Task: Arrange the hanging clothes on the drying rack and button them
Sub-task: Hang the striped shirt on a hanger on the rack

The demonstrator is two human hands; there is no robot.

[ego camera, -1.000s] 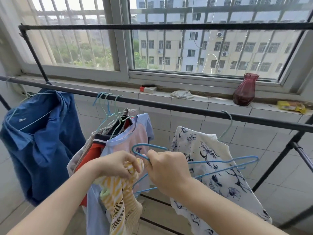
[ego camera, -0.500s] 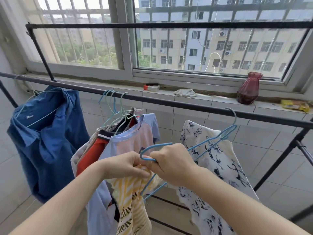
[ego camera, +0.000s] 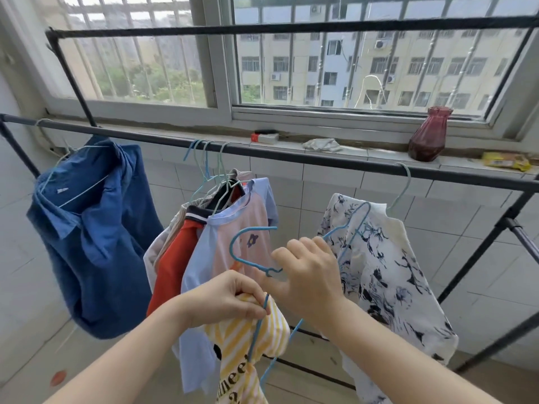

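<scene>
Barred windows look out on pale apartment blocks, and below them runs a tiled windowsill (ego camera: 379, 158) carrying a dark red vase (ego camera: 428, 135), a crumpled white cloth (ego camera: 322, 144), a small red-and-white box (ego camera: 264, 137) and a yellow packet (ego camera: 506, 162) whose print is too blurred to read. In front stands the black drying rack (ego camera: 320, 161), its near rail crossing the whole view.

On that rail a blue shirt (ego camera: 93, 234) hangs at the left, a bunch of garments in the middle with a pink and light-blue tee (ego camera: 233, 228) foremost and a red top (ego camera: 175, 258) beside it, and a white floral blouse (ego camera: 388, 272) at the right on a pale green hanger.

The left hand (ego camera: 227, 298) has its grip pinched together on the top edge of a yellow striped garment (ego camera: 248, 345), low and in front of the middle bunch. Black lettering on the fabric reads in part "mee"; the rest is folded away. The right hand (ego camera: 309, 275) has its fingers curled shut around the neck of a blue wire hanger (ego camera: 250, 249), one wire of which passes down into the yellow garment.

Compared with half a second ago, the hanger's hook now points up and left over the pink tee, the hands have drawn slightly apart, and the yellow garment sits lower, with the far arm of the hanger lying across the floral blouse.
</scene>
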